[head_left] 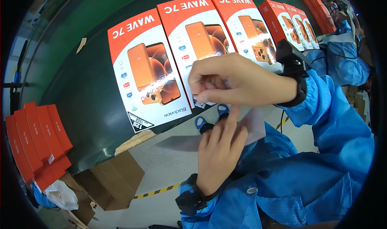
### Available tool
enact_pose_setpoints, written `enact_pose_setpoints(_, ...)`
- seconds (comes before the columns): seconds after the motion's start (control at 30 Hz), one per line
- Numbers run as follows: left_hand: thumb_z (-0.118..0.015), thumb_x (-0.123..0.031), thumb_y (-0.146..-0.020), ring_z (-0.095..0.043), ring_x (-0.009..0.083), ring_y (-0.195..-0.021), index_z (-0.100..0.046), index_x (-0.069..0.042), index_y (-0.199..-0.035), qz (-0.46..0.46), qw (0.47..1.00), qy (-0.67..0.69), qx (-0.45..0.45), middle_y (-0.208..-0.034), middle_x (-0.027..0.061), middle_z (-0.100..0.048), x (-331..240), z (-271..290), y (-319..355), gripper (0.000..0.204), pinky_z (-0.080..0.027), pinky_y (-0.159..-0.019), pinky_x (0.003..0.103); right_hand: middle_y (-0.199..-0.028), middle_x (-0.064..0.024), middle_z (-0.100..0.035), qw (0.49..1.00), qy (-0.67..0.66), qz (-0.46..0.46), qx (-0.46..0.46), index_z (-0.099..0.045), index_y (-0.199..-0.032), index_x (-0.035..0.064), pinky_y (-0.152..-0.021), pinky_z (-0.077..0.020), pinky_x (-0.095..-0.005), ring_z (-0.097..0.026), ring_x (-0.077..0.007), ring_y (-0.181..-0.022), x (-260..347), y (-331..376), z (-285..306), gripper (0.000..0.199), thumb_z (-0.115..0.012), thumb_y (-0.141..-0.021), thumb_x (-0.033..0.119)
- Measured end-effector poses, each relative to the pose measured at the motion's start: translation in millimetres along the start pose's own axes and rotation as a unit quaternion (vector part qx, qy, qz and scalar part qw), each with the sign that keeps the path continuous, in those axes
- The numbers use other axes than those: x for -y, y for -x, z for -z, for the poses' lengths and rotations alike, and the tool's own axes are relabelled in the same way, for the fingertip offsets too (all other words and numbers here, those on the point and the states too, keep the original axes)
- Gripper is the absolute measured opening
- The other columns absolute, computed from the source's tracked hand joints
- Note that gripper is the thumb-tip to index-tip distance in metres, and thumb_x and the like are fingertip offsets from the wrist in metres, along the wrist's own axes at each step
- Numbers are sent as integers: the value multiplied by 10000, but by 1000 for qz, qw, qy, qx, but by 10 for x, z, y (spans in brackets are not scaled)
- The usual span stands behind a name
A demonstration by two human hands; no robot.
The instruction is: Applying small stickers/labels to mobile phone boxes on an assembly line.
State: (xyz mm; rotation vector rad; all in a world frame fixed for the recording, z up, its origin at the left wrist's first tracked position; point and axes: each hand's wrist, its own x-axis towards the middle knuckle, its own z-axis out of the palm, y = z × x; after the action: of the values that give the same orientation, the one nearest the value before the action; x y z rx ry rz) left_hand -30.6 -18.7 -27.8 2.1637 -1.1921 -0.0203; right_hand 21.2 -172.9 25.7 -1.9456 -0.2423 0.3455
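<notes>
My right hand [229,80] is over the lower part of the middle phone box [189,13], fingers curled and thumb pressed in. What it pinches, if anything, is hidden. My left hand [219,150] is just below, palm down, at a thin translucent sheet [256,126] that hangs past the table edge. The sheet passes under its fingers, and its thumb side lies against it. The left index fingertip comes close to my right thumb. Two more red-and-white phone boxes lie flat beside the middle one, a left box [147,67] and a right box [244,25].
The dark green table [86,96] has a chipped front edge. Red boxes [36,136] are stacked at far left; more phone boxes [282,21] stand at far right, near another person's blue sleeve [346,61]. A cardboard box [117,180] and plastic bag [61,194] are below the table.
</notes>
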Motion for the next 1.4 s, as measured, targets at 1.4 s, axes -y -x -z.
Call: enact_pose_setpoints(1.4,-386,-326,-876,-516,171,-857,-343,57,-1121,358,851,217,-316,-989,144,-498,-149,101,116,456,-415,-715,271,-732,-64,-461,926,128,271,-230,-504,-834,32,-518,-391,-275,-481,-204,-613,47,336,-322,176,-582,-700,115)
